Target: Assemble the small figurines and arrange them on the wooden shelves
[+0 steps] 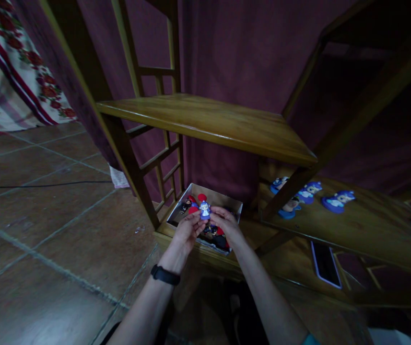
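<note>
Between my two hands a small blue-and-white figurine point(205, 210) on a round blue base is held upright. My left hand point(190, 229), with a dark band on its wrist, closes its fingers on the figurine's left side. The fingers of my right hand point(226, 222) pinch it from the right. Right beneath lies a shallow cardboard box point(223, 194) holding several red and black figurines point(219, 239), partly covered by my hands.
A wooden shelf board point(205, 120) juts out above the box. To the right, several blue figurines point(338, 200) stand on a lower shelf point(363, 230). A phone point(325, 263) lies below it. Tiled floor point(47, 230) stretches to the left, with a thin cable point(47, 186).
</note>
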Tool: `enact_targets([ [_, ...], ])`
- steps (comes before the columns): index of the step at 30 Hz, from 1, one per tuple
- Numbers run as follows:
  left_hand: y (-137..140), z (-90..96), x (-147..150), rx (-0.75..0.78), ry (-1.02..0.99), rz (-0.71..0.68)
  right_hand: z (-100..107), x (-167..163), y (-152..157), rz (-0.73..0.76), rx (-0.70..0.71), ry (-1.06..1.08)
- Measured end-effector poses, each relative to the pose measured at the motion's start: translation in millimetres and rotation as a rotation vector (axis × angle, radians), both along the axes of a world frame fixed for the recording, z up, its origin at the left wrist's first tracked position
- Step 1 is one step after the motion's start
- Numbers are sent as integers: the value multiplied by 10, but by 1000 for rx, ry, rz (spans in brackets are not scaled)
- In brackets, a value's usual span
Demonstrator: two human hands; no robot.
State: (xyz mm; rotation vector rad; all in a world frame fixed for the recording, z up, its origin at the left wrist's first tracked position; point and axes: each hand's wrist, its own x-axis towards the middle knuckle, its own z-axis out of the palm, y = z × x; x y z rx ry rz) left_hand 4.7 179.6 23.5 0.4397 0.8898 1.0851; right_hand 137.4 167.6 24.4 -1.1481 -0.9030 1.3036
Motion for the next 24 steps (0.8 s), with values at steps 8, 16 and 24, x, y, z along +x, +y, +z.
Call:
enact_targets([
  [8,-26,45,7,-16,2,-32,13,-11,2,-12,46,1],
  [16,-24,20,20,-1,-8,-13,17,-8,-8,-12,31,-21],
  [24,-13,-27,17,71,-49,-42,-6,5,-6,24,48,-1],
])
